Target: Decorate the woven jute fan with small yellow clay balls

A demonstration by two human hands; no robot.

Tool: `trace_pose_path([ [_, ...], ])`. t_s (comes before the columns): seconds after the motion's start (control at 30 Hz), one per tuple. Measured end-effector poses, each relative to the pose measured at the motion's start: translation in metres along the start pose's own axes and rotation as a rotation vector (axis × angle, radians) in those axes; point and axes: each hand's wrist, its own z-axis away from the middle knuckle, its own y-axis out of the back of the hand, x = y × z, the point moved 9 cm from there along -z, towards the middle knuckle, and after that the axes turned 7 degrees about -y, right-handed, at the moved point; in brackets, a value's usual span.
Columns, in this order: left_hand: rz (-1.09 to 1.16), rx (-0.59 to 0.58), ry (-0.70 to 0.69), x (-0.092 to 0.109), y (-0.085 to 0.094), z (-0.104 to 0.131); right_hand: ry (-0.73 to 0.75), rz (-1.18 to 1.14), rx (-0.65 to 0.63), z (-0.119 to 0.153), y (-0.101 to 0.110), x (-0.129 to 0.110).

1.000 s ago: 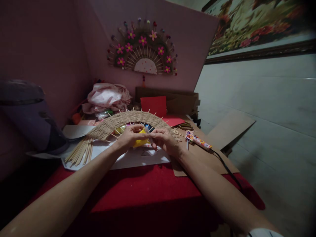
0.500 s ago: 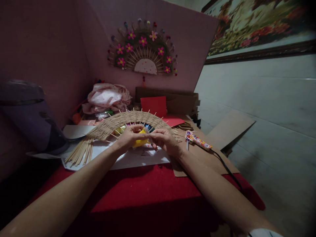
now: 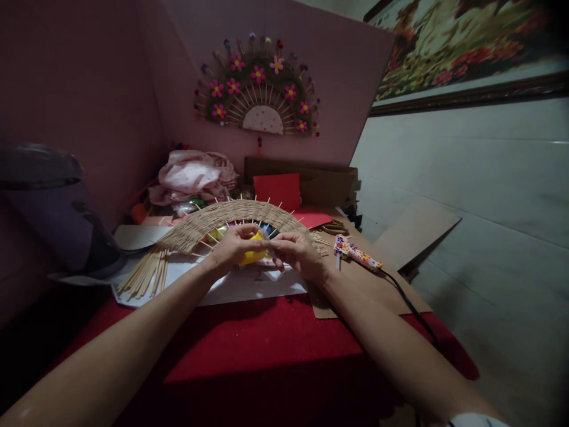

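Note:
Between both hands is a small clear plastic packet with something yellow [image 3: 252, 257] in it. My left hand [image 3: 232, 244] is closed, its thumb and fingers pinching the packet. My right hand [image 3: 297, 251] pinches the packet's clear edge, thumb and forefinger close to the left fingertips. Just behind the hands stretches a half-round fan frame [image 3: 213, 216] of woven twine, with thin sticks poking out along its curve. Shiny coloured packets [image 3: 216, 233] show under its arch, partly hidden by the hands. A bundle of thin wooden sticks [image 3: 146, 276] lies at the fan's left end.
A flower-patterned glue gun [image 3: 358, 252] with a black cord rests on cardboard [image 3: 371, 290] at the right. Red card [image 3: 278, 191], crumpled pink cloth [image 3: 195, 172] and a purple container [image 3: 62, 219] stand behind and left. A finished flowered fan [image 3: 262, 118] hangs on the pink backing. Red cloth [image 3: 262, 338] covers the table.
Both hands stay almost in place over the packet. The packet's clear edge at the right fingertips has shifted slightly; nothing else has visibly moved.

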Motion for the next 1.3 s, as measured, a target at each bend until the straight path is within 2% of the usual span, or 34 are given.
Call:
trace_pose_path([
  [0.2, -0.005, -0.016, -0.009, -0.0014, 0.0005, -0.0010, -0.001, -0.007, -0.028, -0.0008, -0.0021, 0.0003],
  [0.4, -0.004, -0.019, -0.016, -0.0011, 0.0000, -0.0009, -0.021, -0.004, 0.010, 0.0002, -0.0013, -0.0001],
  [1.07, -0.007, -0.026, -0.026, 0.0014, -0.0015, 0.0001, -0.031, -0.013, 0.009, 0.0002, -0.0039, 0.0008],
  [1.3, 0.012, 0.002, -0.015, 0.0016, -0.0002, -0.0006, -0.030, -0.010, 0.000, 0.0006, -0.0044, 0.0007],
])
